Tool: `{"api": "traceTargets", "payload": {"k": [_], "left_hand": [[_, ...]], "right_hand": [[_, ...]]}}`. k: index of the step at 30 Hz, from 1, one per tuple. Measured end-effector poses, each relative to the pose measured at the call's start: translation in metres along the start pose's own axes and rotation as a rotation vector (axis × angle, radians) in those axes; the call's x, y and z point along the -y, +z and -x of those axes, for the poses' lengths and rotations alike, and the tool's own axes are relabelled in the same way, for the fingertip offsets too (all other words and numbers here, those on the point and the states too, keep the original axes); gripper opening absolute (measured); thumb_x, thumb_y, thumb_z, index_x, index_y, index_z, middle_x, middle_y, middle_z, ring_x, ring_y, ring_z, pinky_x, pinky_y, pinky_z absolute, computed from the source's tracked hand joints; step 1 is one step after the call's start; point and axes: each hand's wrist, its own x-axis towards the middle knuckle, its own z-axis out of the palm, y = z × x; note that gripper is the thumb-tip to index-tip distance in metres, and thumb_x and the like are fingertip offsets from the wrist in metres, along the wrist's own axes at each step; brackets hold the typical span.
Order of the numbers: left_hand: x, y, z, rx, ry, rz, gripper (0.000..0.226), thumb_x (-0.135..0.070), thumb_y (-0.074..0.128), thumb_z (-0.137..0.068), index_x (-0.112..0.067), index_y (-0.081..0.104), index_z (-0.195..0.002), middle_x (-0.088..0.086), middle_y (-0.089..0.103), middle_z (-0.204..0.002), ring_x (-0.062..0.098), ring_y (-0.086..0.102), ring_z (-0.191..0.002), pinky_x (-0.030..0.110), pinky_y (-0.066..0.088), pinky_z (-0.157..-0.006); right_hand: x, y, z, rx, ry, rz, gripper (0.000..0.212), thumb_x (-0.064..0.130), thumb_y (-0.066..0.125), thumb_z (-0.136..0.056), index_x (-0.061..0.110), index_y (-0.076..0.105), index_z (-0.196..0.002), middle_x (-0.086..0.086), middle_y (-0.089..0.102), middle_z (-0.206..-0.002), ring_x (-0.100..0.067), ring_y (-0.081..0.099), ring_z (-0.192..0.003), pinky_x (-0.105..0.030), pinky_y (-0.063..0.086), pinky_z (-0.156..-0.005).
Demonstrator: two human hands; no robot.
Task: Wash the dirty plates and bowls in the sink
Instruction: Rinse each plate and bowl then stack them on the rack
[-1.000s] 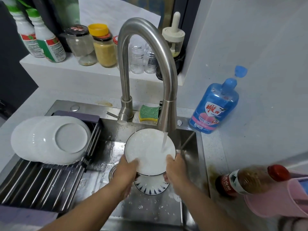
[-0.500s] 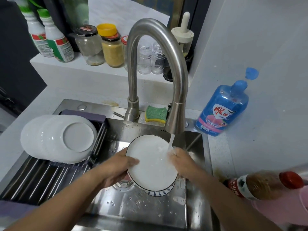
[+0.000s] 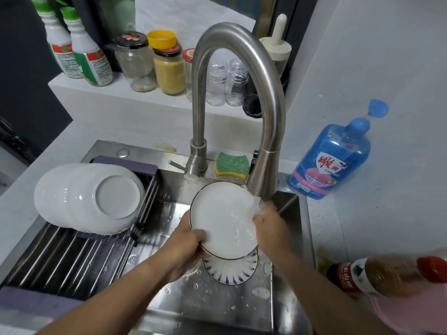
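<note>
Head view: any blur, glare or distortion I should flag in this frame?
Head view: wide-angle bending curves the counter edges; the bottle at lower right is motion-blurred; running water smears the plate along its right rim; the steel sink shows mild glare; lighting is otherwise even.

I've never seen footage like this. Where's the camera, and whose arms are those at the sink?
No machine here: a person wears a wide-angle camera on the head, looking down at their own bare arms. The left hand grips a round white plate with a dark rim by its lower left edge; the right hand holds its right edge under water running from the curved steel tap. Below it, in the steel sink, lies a white bowl with blue dashes. Upturned white plates lean on the metal drying rack at the left. A green and yellow sponge and a blue soap bottle sit near the tap.
</note>
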Motion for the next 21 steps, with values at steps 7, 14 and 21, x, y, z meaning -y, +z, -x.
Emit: {"api": "traceTargets", "payload": {"k": [7, 14, 21], "left_hand": [[0.011, 0.01, -0.002, -0.088, -0.058, -0.029, 0.031, -0.058, 0.039, -0.104, -0.043, 0.058, -0.124, 0.0, 0.07, -0.123, 0.028, 0.07, -0.107, 0.034, 0.057, -0.058], [0.012, 0.002, -0.012, -0.07, -0.044, -0.092, 0.059, -0.07, 0.025, -0.101, -0.03, 0.062, -0.123, 0.003, 0.076, -0.112, 0.022, 0.075, -0.093, 0.036, 0.057, -0.061], [-0.007, -0.01, -0.01, -0.079, 0.002, -0.242, 0.042, -0.065, 0.027, -0.103, -0.043, 0.059, -0.117, -0.002, 0.07, -0.118, 0.021, 0.067, -0.097, 0.034, 0.053, -0.061]], "right_hand": [[0.013, 0.01, 0.014, 0.23, -0.517, 0.555, 0.054, 0.046, 0.027, -0.106, 0.023, 0.042, -0.152, -0.006, 0.03, -0.164, -0.024, 0.023, -0.153, -0.044, 0.013, -0.124], [0.01, 0.01, 0.055, 0.662, -0.737, 0.259, 0.047, 0.044, 0.022, -0.111, 0.038, 0.029, -0.157, 0.023, 0.016, -0.166, 0.003, 0.005, -0.153, -0.027, -0.002, -0.124], [-0.03, -0.028, 0.034, 0.443, -0.679, 0.734, 0.067, 0.057, 0.003, -0.104, 0.027, 0.039, -0.152, 0.009, 0.034, -0.162, -0.006, 0.018, -0.153, -0.045, -0.011, -0.125]]}}
